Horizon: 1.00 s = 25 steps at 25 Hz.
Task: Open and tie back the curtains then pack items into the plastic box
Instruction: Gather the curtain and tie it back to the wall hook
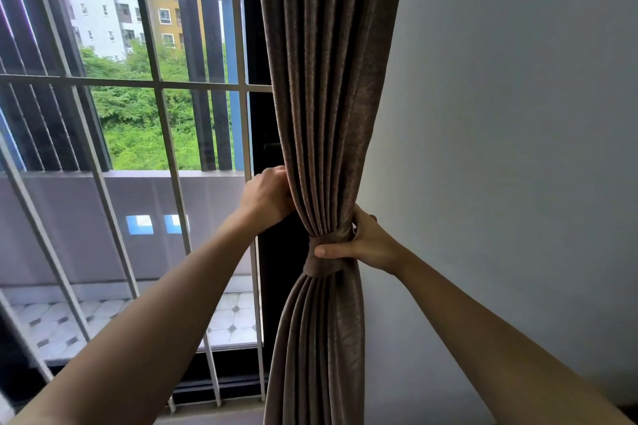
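My right hand (pixel 366 245) grips the tie (pixel 328 254) cinched round the curtain (pixel 328 114); my left hand (pixel 267 197) pinches its edge above. This side looks nearly tied back. Packing the box, not in view, remains.

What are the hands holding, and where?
The left hand grips the curtain by its window-side edge, above the tie band. The right hand grips the tie band itself.

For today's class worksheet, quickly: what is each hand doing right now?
Left hand: grips the curtain at its edge.
Right hand: grips the tieback around the curtain.
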Motion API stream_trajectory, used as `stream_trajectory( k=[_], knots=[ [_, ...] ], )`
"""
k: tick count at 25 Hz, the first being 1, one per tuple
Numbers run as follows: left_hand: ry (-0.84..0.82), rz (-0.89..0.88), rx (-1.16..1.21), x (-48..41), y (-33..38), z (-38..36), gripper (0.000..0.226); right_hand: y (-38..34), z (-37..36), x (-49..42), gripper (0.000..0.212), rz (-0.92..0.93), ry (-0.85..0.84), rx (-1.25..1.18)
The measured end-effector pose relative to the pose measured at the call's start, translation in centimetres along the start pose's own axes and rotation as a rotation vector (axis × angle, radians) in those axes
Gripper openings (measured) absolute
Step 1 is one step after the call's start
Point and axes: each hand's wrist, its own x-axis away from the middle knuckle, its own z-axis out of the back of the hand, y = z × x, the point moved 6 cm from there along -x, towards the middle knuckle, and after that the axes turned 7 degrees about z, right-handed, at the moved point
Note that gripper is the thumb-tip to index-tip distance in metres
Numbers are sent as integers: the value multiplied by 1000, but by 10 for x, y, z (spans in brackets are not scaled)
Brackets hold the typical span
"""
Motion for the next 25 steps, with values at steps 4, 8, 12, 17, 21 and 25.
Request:
stream_trajectory(
  k=[4,8,12,17,21,25],
  knots=[
    [-257,-12,245,-1,-12,-25,9,6,0,3,64,-8,23,-41],
    [-516,233,780,7,-23,-31,26,8,-1,2,66,0,11,-40],
    [-451,56,516,-1,-19,-31,11,7,0,-3,71,12,23,-27],
    [-307,131,291,13,-26,-59,15,22,-2,0,80,-8,60,-47],
    [-207,97,267,18,-33,-55,13,21,0,5,70,-27,74,22],
    [-323,121,292,10,-43,-36,27,15,-2,5,65,-5,121,5]
  ],
)
